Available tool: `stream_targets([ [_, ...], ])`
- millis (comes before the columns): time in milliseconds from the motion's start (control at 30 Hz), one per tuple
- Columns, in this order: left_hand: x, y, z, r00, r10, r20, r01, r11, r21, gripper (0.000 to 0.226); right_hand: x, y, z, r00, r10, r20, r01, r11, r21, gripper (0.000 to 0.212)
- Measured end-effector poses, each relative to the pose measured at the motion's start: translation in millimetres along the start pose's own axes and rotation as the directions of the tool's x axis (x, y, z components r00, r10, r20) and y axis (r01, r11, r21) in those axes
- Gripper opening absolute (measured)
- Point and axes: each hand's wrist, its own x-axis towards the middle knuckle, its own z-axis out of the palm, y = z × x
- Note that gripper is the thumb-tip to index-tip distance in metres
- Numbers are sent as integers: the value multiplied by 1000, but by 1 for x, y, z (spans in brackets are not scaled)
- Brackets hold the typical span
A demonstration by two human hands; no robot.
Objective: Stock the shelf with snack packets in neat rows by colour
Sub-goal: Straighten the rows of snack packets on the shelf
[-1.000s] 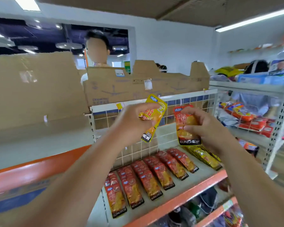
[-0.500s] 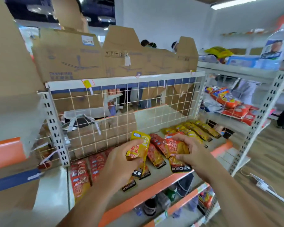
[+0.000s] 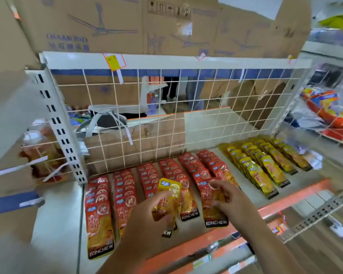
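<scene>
1. Snack packets (image 3: 100, 214) lay overlapped in rows on the shelf (image 3: 305, 181), with the red rows (image 3: 151, 175) at left and the yellow rows (image 3: 265, 167) at right; most of the sorting looked done.
2. The left hand (image 3: 145, 224) pinched a yellow packet (image 3: 169, 191) above the red rows, well apart from the yellow rows where it belonged.
3. The right hand (image 3: 234, 200) curled its fingers on a red packet (image 3: 210, 210) at the front of a red row; whether the packet already rested there was unclear.
4. Two packets appeared left to seat, the yellow one on the far side.
</scene>
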Motion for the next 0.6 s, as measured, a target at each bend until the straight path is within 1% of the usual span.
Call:
stream_targets([
  [100, -7, -4, 8, 994, -60, -92, 65, 997, 51, 50, 15, 12, 9, 999, 2, 47, -2, 1000, -7, 67],
  [167, -11, -8, 18, 982, -131, -138, 131, 991, -12, 49, 27, 20, 14, 994, -9, 105, 11, 1000, -24, 69],
  [233, -13, -10, 29, 973, -182, -144, 170, 981, -94, 47, 37, 25, 19, 985, -21, 169, 26, 999, -27, 65],
  [300, -13, -12, 40, 957, -232, -172, 214, 970, -115, 48, 47, 32, 26, 974, -39, 221, 45, 999, -24, 63],
  [400, -12, -15, 59, 919, -298, -259, 268, 952, -145, 50, 58, 38, 33, 957, -79, 279, 85, 996, -11, 63],
  [433, -12, -16, 65, 905, -316, -286, 280, 946, -161, 55, 60, 39, 34, 952, -87, 295, 96, 995, -16, 62],
  [533, -12, -17, 78, 863, -340, -373, 295, 940, -172, 64, 66, 41, 37, 942, -108, 316, 118, 993, -13, 59],
  [600, -13, -17, 81, 835, -369, -408, 311, 929, -202, 62, 65, 37, 37, 941, -125, 316, 130, 991, 4, 62],
])
